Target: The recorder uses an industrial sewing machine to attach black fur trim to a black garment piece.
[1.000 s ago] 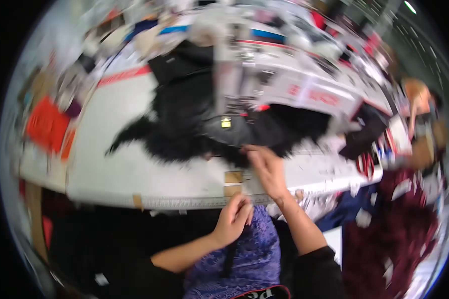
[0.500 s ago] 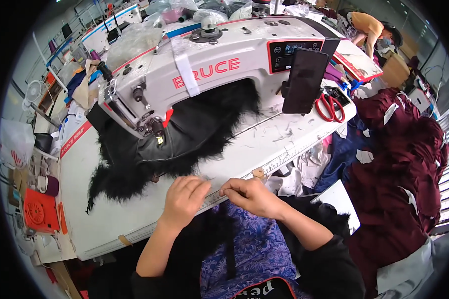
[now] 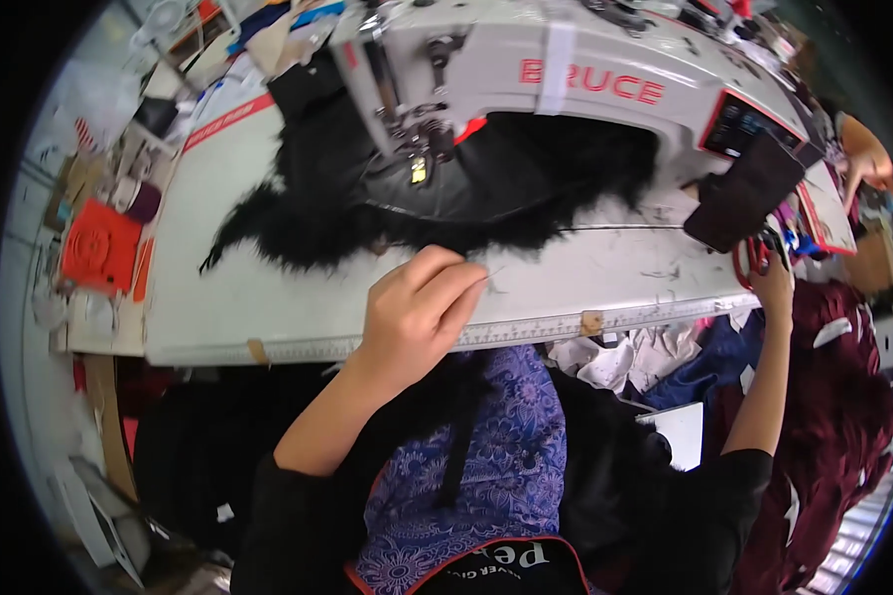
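Note:
My left hand is over the front of the white sewing table, thumb and fingers pressed together in a pinch. Whatever lies between those fingertips is too small to make out. Just beyond them is a black piece with a fluffy fur edge, its smooth panel under the needle area of the sewing machine. Out at the table's right end, my right hand is at the red-handled scissors, its fingers closed about the handles and partly hidden.
A phone on a holder stands beside the scissors. A taped ruler runs along the table's front edge. Maroon cloth is heaped at right, and an orange-red box sits at left. Another person's arm shows at far right.
My right hand has left the table's front edge beside my left hand and gone right to the scissors. My left hand's fingers have closed to a pinch. The whole view has shifted.

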`<state>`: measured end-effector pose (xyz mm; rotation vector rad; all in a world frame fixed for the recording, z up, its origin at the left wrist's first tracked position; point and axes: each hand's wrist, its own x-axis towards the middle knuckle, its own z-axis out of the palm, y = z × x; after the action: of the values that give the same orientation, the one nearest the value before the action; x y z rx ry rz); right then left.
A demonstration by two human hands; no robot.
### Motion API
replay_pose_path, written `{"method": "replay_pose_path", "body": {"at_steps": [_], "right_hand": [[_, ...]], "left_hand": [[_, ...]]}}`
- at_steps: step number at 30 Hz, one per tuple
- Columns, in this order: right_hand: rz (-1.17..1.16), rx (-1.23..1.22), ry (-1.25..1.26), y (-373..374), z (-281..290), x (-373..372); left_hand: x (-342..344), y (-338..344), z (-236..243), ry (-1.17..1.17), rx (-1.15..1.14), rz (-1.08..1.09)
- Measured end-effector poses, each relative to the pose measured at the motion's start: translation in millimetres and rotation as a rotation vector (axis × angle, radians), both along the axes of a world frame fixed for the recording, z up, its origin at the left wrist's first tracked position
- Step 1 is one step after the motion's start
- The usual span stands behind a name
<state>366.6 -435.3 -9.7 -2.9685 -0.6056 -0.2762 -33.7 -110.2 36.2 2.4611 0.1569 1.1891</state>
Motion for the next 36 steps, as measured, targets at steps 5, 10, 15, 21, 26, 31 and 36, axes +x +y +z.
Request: {"method": "replay_pose_path", "body": {"at_steps": [5, 10, 15, 21, 26, 31, 36], "right_hand": [[0.048, -0.044, 0.050, 16.9, -2.3, 22.6], [-0.019, 0.404, 0.362, -20.5, -7.8, 55.7], [-0.037, 1.058, 0.340, -59.4, -21.5, -10.6], [0.349, 1.393, 0.055, -14.9, -66.0, -193.6], [0.492, 1.233, 1.079, 65.2, -53.1, -337.8], [0.511, 1.134, 1.292, 105.2, -28.7, -351.6], [0.483, 1.109, 1.238, 119.9, -15.2, -347.4]], "left_hand": [[-6.4, -2.1, 0.1, 0.026, -0.116, -0.042], [-6.9, -5.5, 0.7, 0.041, -0.175, -0.048], [-2.9, -7.2, -4.5, 0.011, -0.277, -0.054], [4.7, -12.1, -7.1, 0.054, -0.299, -0.062], [10.5, -13.5, -12.9, 0.007, -0.215, -0.076], [11.0, -17.7, -9.3, 0.028, -0.137, -0.068], [8.3, -16.3, -11.8, 0.011, -0.061, -0.078]]}}
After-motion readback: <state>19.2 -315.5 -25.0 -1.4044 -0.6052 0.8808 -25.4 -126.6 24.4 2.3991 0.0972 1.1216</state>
